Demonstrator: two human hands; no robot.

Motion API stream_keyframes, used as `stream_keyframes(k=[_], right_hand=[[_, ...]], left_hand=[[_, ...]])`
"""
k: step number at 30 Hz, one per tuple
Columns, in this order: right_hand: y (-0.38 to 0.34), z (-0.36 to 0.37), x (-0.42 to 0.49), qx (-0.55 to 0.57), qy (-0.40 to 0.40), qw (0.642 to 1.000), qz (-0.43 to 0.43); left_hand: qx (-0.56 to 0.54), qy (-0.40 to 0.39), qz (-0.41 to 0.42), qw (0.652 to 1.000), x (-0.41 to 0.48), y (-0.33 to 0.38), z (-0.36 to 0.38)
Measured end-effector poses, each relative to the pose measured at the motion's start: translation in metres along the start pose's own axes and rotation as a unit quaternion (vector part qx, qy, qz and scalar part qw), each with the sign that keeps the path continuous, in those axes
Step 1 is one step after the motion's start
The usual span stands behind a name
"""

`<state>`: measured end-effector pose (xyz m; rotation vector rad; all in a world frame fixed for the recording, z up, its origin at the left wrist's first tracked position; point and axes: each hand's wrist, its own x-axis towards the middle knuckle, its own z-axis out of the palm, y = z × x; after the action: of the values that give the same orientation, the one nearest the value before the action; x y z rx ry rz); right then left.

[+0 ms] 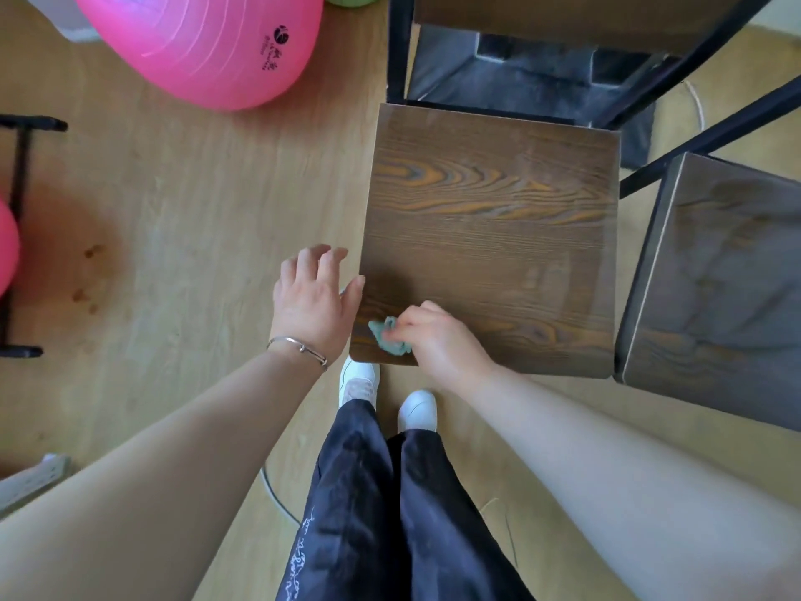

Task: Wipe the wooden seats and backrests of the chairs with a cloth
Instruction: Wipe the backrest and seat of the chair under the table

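A dark wooden chair seat (490, 219) with a black metal frame stands in front of me. My right hand (437, 336) grips a small bunched green cloth (388, 338) and presses it on the seat's near left corner. My left hand (314, 297) hovers with spread, relaxed fingers just off the seat's left edge, its thumb close to the edge; it holds nothing. The chair's backrest (563, 15) shows at the top. A second chair's wooden seat (715, 288) stands to the right.
A large pink exercise ball (203, 41) lies on the wooden floor at the upper left. A black metal stand (17, 227) and another pink ball (6, 249) are at the left edge. My feet in white shoes (416, 409) stand just before the seat.
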<state>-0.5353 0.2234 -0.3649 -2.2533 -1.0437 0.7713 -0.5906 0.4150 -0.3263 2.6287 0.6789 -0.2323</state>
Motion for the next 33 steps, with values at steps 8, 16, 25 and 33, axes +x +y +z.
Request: stream_keyframes(k=[8, 16, 25, 33], right_hand=[[0.119, -0.139, 0.025, -0.018, 0.268, 0.898, 0.349], [0.067, -0.043, -0.028, -0.078, 0.219, 0.97, 0.074], [0.116, -0.122, -0.043, -0.008, 0.278, 0.936, 0.215], [0.095, -0.056, -0.064, -0.049, 0.266, 0.944, 0.189]], left_hand=[[-0.015, 0.008, -0.019, 1.0, -0.019, 0.012, 0.022], [0.005, -0.015, 0.015, 1.0, -0.032, 0.027, 0.032], [0.031, 0.025, 0.051, 0.998, -0.021, 0.025, 0.024], [0.023, 0.004, 0.051, 0.998, -0.013, 0.019, 0.042]])
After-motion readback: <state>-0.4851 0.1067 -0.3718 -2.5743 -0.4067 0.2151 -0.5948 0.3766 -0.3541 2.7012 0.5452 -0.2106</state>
